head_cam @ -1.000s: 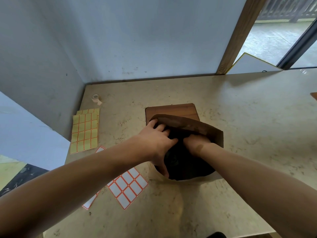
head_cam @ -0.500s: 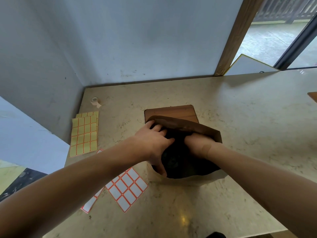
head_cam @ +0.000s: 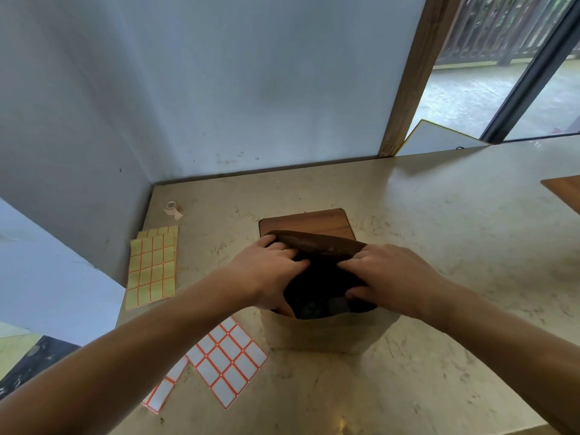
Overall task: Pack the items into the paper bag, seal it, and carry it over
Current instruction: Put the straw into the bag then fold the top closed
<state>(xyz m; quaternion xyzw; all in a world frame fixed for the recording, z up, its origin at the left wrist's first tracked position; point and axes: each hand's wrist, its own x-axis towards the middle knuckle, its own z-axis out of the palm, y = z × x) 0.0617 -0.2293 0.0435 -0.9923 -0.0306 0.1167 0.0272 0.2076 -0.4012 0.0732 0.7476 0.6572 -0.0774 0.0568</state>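
A brown paper bag stands upright on the beige stone counter, its mouth open toward me. My left hand grips the left side of the rim, fingers over the edge and thumb inside. Gripping the right side of the rim is my right hand, its thumb curled under the edge. The far rim folds toward me between the hands. The bag's inside is dark, and dim shapes lie at the bottom.
A wooden board lies just behind the bag. Left of it are a yellow label sheet, white label sheets and a small tape roll. Walls close the back and left. Another wooden board edge shows at right.
My right hand has come up out of the bag and now holds the right rim. The left hand stays on the left rim. The far rim has been drawn closer.
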